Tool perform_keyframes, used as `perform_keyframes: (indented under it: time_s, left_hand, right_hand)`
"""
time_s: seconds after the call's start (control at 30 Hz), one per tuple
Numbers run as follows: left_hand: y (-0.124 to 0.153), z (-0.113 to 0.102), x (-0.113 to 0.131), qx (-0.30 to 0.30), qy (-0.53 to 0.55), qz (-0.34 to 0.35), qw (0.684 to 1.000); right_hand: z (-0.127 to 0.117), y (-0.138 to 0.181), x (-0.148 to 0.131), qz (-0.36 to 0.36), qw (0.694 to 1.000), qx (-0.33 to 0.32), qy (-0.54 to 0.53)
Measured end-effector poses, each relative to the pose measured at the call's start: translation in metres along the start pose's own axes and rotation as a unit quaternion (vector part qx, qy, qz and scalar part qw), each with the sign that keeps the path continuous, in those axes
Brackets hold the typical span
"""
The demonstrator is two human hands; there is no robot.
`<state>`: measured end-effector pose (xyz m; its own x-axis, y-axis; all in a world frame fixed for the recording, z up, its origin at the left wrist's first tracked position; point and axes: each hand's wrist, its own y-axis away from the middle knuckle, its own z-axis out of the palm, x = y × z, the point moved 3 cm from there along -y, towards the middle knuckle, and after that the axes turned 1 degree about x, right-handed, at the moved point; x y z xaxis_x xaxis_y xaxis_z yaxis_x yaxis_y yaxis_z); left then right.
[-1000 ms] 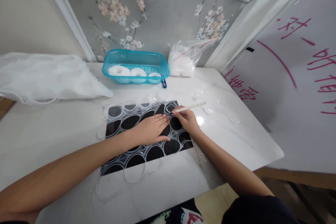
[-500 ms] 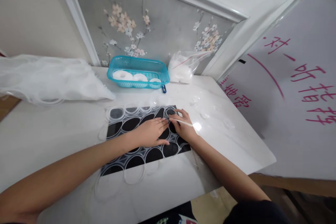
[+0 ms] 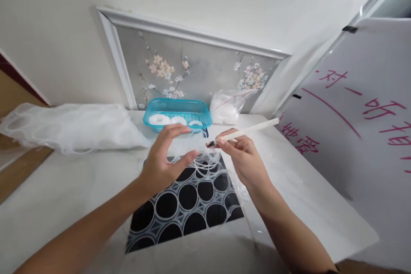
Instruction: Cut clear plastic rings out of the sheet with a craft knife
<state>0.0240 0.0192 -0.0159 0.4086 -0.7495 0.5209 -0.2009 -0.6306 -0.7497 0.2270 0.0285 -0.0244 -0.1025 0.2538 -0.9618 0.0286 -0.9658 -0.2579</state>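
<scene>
White tool [image 3: 248, 130], dark tip [image 3: 211, 144] lower-left, tail [image 3: 274, 122] upper-right

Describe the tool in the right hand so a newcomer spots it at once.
Find the white table, then the right hand over it. The pen-like white tool pinched there is straight with a dark tip, unlike the looped white rings nearby.
</scene>
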Motion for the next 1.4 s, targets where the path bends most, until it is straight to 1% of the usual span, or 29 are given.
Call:
perform_keyframes:
  time_s: [0.03,0.1,0.13,0.2,0.3,0.33,0.37,0.47,0.5,0.53,0.57,0.63,0.67,0.7,0.73,0.83,0.93,1.0,1.2,1.33,1.4]
  left_hand:
    - [-0.008,-0.011,0.010,0.005,-0.009,0.006,1.000]
    - [-0.021,-0.024,0.027,-0.025,-0.038,0.005,0.999]
    - [-0.025,-0.029,0.036,-0.033,-0.055,0.020,0.998]
    - [-0.030,-0.034,0.049,-0.028,-0.101,0.062,0.993]
    - [-0.032,-0.036,0.059,-0.018,-0.180,0.121,0.976]
    - [-0.031,-0.036,0.060,-0.031,-0.200,0.132,0.970]
    - [-0.031,-0.037,0.059,-0.058,-0.213,0.138,0.965]
    - [-0.029,-0.039,0.056,-0.173,-0.209,0.142,0.952]
    - [-0.029,-0.040,0.054,-0.200,-0.200,0.139,0.949]
    - [-0.030,-0.041,0.052,-0.208,-0.190,0.135,0.950]
    - [-0.033,-0.042,0.050,-0.194,-0.177,0.132,0.956]
    - [-0.040,-0.042,0.046,-0.133,-0.157,0.129,0.970]
    - [-0.043,-0.040,0.044,-0.106,-0.153,0.135,0.973]
    - [-0.046,-0.036,0.041,-0.093,-0.152,0.148,0.973]
    - [-0.048,-0.031,0.039,-0.095,-0.154,0.165,0.970]
    - [-0.050,-0.019,0.031,-0.125,-0.160,0.208,0.957]
    - [-0.051,-0.016,0.024,-0.105,-0.151,0.220,0.958]
    - [-0.052,-0.016,0.019,-0.091,-0.151,0.214,0.961]
    - [-0.056,-0.016,0.011,-0.087,-0.148,0.185,0.968]
    - [-0.057,-0.010,0.007,-0.113,-0.135,0.153,0.972]
    - [-0.058,-0.005,0.002,-0.134,-0.107,0.113,0.979]
  right_hand:
    - [0.011,0.005,-0.010,0.015,0.998,-0.025,-0.054]
    - [0.025,0.009,-0.029,0.037,0.990,-0.054,-0.127]
    - [0.029,0.009,-0.036,0.041,0.986,-0.062,-0.151]
    - [0.033,0.005,-0.046,0.038,0.981,-0.069,-0.179]
    - [0.035,0.001,-0.047,0.029,0.977,-0.070,-0.201]
    - [0.035,0.001,-0.045,0.027,0.976,-0.071,-0.205]
    - [0.035,0.000,-0.043,0.026,0.975,-0.069,-0.209]
    - [0.033,-0.002,-0.035,0.021,0.974,-0.052,-0.218]
    - [0.032,-0.003,-0.032,0.023,0.975,-0.048,-0.218]
    - [0.031,-0.004,-0.030,0.024,0.975,-0.047,-0.216]
    - [0.031,-0.005,-0.029,0.027,0.976,-0.050,-0.212]
    - [0.030,-0.007,-0.026,0.035,0.977,-0.059,-0.203]
    - [0.030,-0.008,-0.025,0.040,0.977,-0.061,-0.200]
    - [0.030,-0.008,-0.025,0.045,0.977,-0.063,-0.198]
    - [0.030,-0.009,-0.023,0.053,0.977,-0.066,-0.197]
    - [0.031,-0.009,-0.020,0.071,0.973,-0.070,-0.209]
    - [0.031,-0.009,-0.017,0.084,0.970,-0.063,-0.221]
    - [0.031,-0.010,-0.016,0.089,0.969,-0.064,-0.221]
    - [0.030,-0.009,-0.019,0.090,0.965,-0.055,-0.241]
    - [0.027,-0.009,-0.023,0.103,0.957,-0.045,-0.269]
    - [0.024,-0.011,-0.024,0.108,0.953,-0.024,-0.283]
